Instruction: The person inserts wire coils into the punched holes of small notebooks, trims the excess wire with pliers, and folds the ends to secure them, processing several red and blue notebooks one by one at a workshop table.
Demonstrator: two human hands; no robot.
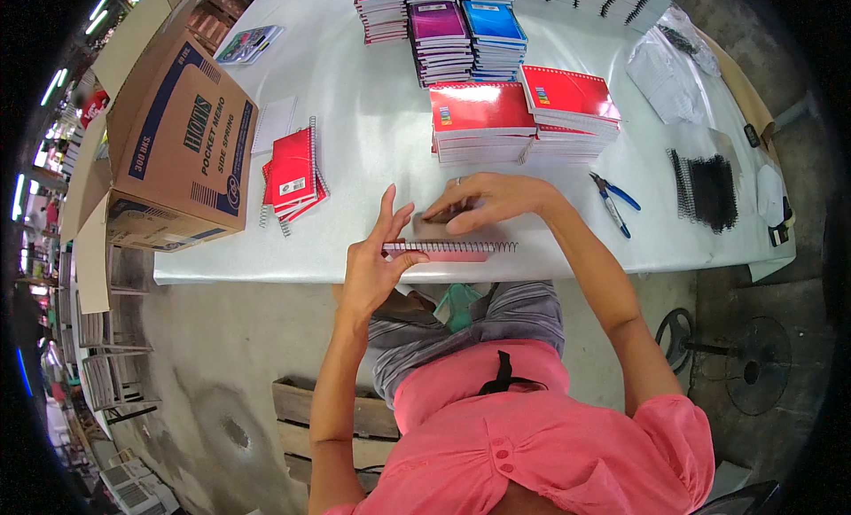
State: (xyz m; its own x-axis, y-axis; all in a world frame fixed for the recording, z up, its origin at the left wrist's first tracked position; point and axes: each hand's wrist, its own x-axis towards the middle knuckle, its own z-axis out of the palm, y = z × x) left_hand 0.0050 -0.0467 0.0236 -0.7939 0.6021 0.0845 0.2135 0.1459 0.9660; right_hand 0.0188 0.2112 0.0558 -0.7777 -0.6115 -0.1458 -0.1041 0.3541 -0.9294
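Dark spiral wire (474, 246) runs along the notebook (456, 256) near the front edge of the desk (363, 107) — the left hand (368, 262) grips its left end, thumb toward the body. The right hand (503, 198) is just beyond it, fingers loosely bent; whether it holds anything, I cannot tell. Red notebooks (479, 112) stand stacked farther back — blue-handled pliers (604, 188) lie to the right.

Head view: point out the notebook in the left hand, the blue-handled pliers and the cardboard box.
Notebook (458, 256): head view, on its reddish cover below the coil.
Blue-handled pliers (605, 191): head view, at the pivot.
Cardboard box (173, 147): head view, on its printed side.
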